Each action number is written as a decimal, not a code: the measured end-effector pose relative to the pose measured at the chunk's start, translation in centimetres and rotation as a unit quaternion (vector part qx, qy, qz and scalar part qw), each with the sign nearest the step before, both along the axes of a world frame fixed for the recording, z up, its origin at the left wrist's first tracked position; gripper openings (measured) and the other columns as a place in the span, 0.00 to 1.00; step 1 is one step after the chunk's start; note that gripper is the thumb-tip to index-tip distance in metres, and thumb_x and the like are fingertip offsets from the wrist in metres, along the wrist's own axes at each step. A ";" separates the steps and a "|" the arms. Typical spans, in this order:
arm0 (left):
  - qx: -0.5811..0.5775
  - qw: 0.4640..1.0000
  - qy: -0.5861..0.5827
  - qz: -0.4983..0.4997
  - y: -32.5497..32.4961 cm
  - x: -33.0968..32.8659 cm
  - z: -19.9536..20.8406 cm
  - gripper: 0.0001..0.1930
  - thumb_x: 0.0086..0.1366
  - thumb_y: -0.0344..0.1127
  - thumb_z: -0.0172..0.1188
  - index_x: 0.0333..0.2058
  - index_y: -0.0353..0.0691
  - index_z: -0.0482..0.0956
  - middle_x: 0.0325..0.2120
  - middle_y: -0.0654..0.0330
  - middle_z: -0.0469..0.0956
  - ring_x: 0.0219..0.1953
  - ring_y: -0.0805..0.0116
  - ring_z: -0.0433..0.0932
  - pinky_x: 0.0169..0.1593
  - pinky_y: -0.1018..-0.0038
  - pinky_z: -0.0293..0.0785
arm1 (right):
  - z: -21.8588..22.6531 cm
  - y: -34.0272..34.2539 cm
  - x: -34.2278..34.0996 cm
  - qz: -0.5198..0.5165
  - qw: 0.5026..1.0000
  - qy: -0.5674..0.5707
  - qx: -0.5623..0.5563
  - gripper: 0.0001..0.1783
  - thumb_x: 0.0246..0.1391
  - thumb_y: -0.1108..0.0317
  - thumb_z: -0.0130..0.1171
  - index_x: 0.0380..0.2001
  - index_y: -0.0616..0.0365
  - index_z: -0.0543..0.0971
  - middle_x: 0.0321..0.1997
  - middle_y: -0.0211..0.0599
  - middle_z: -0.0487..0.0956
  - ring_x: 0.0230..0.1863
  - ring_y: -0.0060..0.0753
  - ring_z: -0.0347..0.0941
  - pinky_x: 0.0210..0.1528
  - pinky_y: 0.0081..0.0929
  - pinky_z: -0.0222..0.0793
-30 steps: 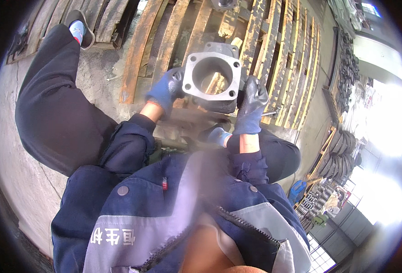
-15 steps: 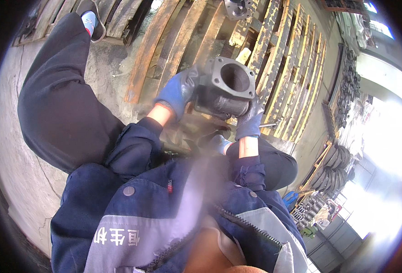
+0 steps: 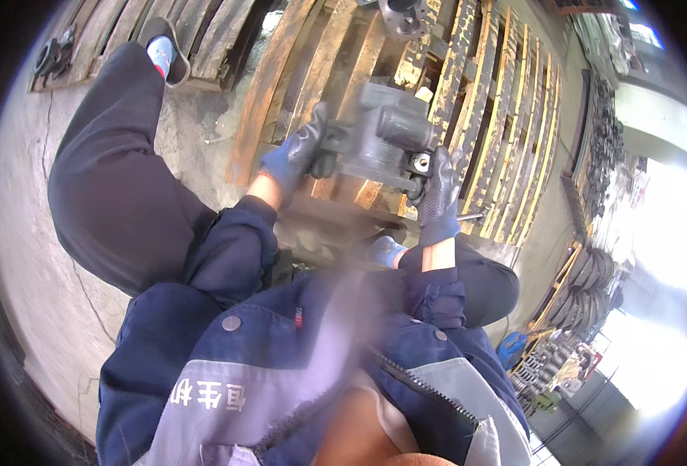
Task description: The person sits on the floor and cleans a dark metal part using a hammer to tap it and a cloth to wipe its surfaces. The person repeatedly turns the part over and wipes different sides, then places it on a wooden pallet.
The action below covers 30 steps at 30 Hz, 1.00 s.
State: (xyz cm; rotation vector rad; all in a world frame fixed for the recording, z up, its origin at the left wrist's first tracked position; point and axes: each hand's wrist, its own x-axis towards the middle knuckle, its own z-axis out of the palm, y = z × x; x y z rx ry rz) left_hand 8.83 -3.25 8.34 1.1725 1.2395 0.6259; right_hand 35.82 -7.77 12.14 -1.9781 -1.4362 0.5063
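A dark grey metal casting point(image 3: 378, 132), a hollow housing with a flange and a side stub, is held up between my two gloved hands above the wooden pallet. My left hand point(image 3: 301, 151), in a blue and black glove, grips its left end, with the fingers partly behind it. At the lower right of the casting my right hand point(image 3: 439, 190), gloved alike, holds it by the flanged edge. Beside that hand a small bright machined face with a hole shows on the part. The casting's large round bore faces away from view.
Beneath lies a slatted wooden pallet point(image 3: 507, 132). A similar casting point(image 3: 402, 17) stands at its far side. A metal rod point(image 3: 474, 213) lies near my right wrist. Another pallet point(image 3: 204, 39) is at far left, by my shoe point(image 3: 174, 54). Stacked dark rings point(image 3: 580, 283) stand at right.
Both hands have turned the casting over: its open round bore faced up before, and now its closed side shows. My right hand has shifted slightly right.
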 end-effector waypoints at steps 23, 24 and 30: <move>-0.236 0.917 -0.305 0.097 -1.6 1.1 -3.5 0.25 0.76 0.48 0.43 0.63 0.40 0.66 0.55 0.57 0.74 0.55 0.67 0.72 0.59 0.67 0.70 | 8.9 -3.5 -9.9 0.162 0.980 0.065 -0.097 0.43 0.51 0.46 0.66 0.61 0.64 0.67 0.40 0.55 0.76 0.42 0.53 0.76 0.44 0.46 0.73; -0.245 0.918 -0.295 0.101 -2.0 1.2 -3.3 0.25 0.75 0.49 0.43 0.62 0.40 0.67 0.55 0.57 0.74 0.55 0.66 0.72 0.59 0.66 0.70 | 8.9 -3.8 -10.1 0.182 0.979 0.050 -0.077 0.43 0.52 0.45 0.66 0.62 0.63 0.66 0.41 0.55 0.76 0.42 0.53 0.76 0.43 0.46 0.73; -0.282 0.915 -0.269 0.108 -2.6 1.8 -3.0 0.27 0.74 0.52 0.44 0.61 0.40 0.68 0.53 0.56 0.76 0.52 0.63 0.75 0.56 0.63 0.74 | 9.0 -4.1 -10.2 0.189 0.969 0.017 -0.158 0.45 0.53 0.41 0.62 0.64 0.60 0.64 0.42 0.55 0.75 0.41 0.51 0.75 0.40 0.46 0.72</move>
